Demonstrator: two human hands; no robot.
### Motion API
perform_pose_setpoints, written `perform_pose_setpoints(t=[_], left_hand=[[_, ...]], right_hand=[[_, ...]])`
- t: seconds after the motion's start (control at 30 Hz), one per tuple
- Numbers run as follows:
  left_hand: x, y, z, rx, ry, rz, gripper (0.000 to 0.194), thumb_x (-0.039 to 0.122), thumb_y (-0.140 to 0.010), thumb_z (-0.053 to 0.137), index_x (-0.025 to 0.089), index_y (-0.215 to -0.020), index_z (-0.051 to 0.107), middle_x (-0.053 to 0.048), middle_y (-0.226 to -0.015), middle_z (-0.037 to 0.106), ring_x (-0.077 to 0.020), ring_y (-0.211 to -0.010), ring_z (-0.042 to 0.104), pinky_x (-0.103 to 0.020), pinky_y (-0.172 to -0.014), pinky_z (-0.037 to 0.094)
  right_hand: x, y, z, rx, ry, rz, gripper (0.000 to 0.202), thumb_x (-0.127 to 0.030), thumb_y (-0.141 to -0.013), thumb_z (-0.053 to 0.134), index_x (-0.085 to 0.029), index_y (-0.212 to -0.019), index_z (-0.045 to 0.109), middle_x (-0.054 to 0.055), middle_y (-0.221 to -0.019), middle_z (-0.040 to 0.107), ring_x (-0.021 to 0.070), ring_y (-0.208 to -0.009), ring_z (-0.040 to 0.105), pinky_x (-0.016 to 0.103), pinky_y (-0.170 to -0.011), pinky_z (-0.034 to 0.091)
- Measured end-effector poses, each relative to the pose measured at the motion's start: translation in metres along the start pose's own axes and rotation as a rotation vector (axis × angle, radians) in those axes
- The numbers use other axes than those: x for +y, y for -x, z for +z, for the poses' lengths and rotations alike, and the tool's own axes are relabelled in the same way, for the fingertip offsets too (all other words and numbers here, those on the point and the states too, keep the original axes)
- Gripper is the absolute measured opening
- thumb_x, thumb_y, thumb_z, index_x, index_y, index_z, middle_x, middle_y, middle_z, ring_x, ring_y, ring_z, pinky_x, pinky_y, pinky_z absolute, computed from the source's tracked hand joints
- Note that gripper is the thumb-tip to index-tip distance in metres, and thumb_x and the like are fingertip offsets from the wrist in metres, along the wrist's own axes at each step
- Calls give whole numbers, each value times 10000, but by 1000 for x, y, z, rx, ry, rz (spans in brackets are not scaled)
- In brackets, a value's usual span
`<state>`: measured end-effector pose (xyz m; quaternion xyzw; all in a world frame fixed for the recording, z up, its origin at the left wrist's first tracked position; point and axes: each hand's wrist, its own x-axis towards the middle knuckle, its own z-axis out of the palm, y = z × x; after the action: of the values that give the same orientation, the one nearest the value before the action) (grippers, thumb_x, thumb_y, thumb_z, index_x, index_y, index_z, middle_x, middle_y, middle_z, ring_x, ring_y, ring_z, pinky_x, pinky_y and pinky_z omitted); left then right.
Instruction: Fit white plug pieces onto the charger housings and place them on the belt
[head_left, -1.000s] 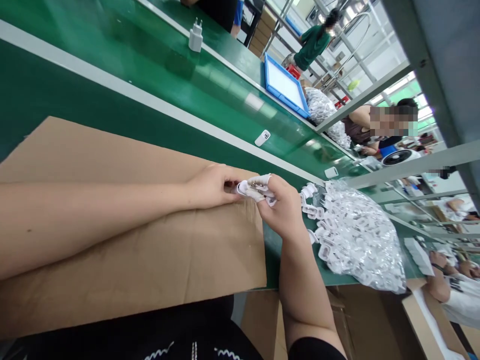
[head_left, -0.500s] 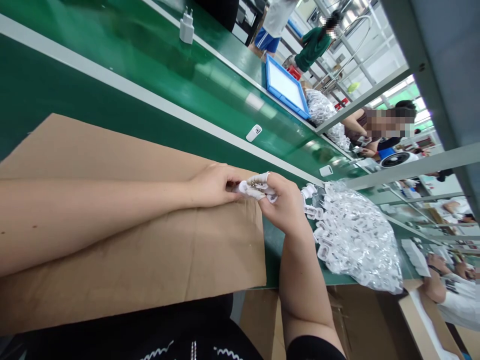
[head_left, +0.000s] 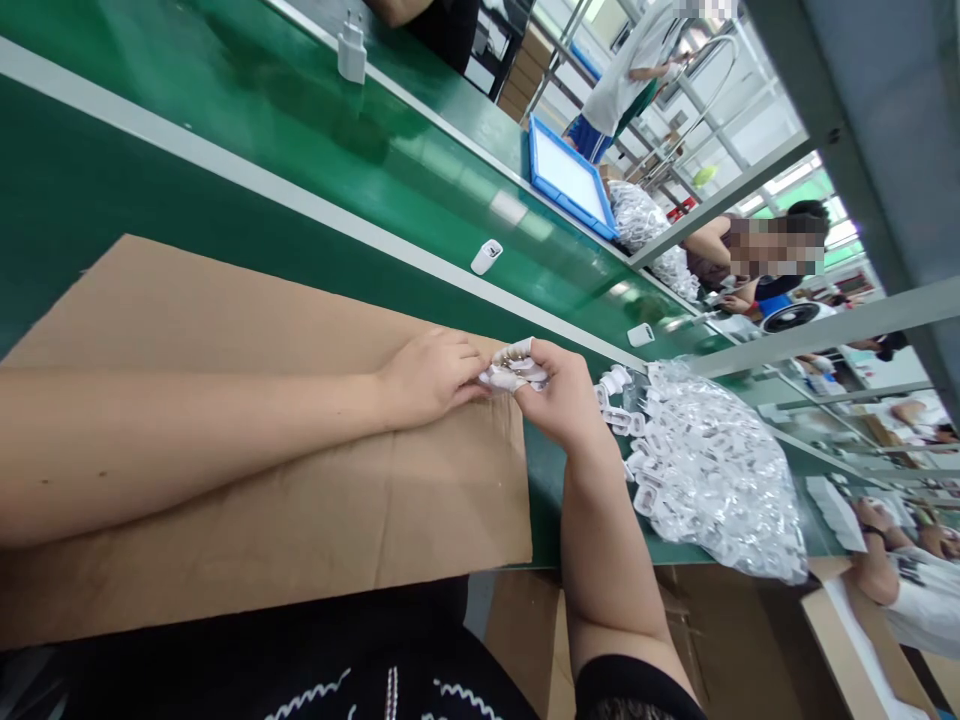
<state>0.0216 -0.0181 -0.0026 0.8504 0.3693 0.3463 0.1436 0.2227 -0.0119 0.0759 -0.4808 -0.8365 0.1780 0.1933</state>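
Over the cardboard sheet (head_left: pixel 300 490), near its right edge, both hands meet at a small white plastic charger piece (head_left: pixel 534 375). My right hand (head_left: pixel 566 400) is closed around it; the thumb and forefinger wear stained white finger covers. The bent fingertips of my left hand (head_left: pixel 435 378) press together at the near end of the piece, which they partly hide. Its exact shape cannot be made out. Just right of my right hand lie loose white plastic charger parts (head_left: pixel 621 420), spilling from a clear plastic bag (head_left: pixel 720 470) full of similar parts.
Beyond a pale rail runs a green conveyor belt (head_left: pixel 420 190) with a white charger (head_left: pixel 487 257) and another white charger (head_left: pixel 640 334) on it. A plug charger (head_left: pixel 352 50) stands on the far ledge, near a blue tray (head_left: pixel 574 180). Metal frame bars cross the right side. Co-workers sit beyond.
The left fingers have closed in further over the piece, and the right hand has shifted slightly left. The chargers on the belt appear a little further left. A person in the background has moved right.
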Motion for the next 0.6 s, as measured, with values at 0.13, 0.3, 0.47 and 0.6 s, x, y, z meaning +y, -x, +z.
perform_pose_setpoints(t=[0.13, 0.3, 0.47, 0.6], left_hand=[[-1, 0, 3, -30, -219, 83, 349, 408, -1056, 517, 132, -985, 720, -128, -857, 729, -282, -876, 633, -418, -853, 466], [-2, -2, 0, -27, -139, 59, 343, 414, -1029, 545, 151, -911, 729, -107, -815, 718, -254, -798, 632, -384, -780, 471], [1, -5, -9, -35, 159, -174, 210, 415, -917, 665, 234, -952, 766, -39, -823, 723, -223, -802, 659, -318, -702, 469], [-25, -23, -32, 196, 109, -470, 331, 478, -874, 696, 231, -1080, 773, -63, -966, 754, -259, -875, 665, -353, -739, 483]], right_hand=[[0, 0, 4, 11, -66, 90, 273, -176, -674, 596, -221, -902, 740, 0, -789, 709, 168, -676, 570, 274, -619, 423], [8, 2, 15, 77, -436, 224, 208, -296, -673, 757, -202, -858, 742, 7, -791, 705, 151, -664, 563, 280, -610, 441], [23, 3, 16, 110, -840, 364, 377, -352, -627, 841, -209, -956, 726, -23, -775, 652, 98, -558, 484, 226, -442, 342], [31, 0, 13, 58, -919, 423, 454, -324, -606, 782, -202, -1039, 727, -36, -712, 626, 91, -532, 472, 207, -417, 338]])
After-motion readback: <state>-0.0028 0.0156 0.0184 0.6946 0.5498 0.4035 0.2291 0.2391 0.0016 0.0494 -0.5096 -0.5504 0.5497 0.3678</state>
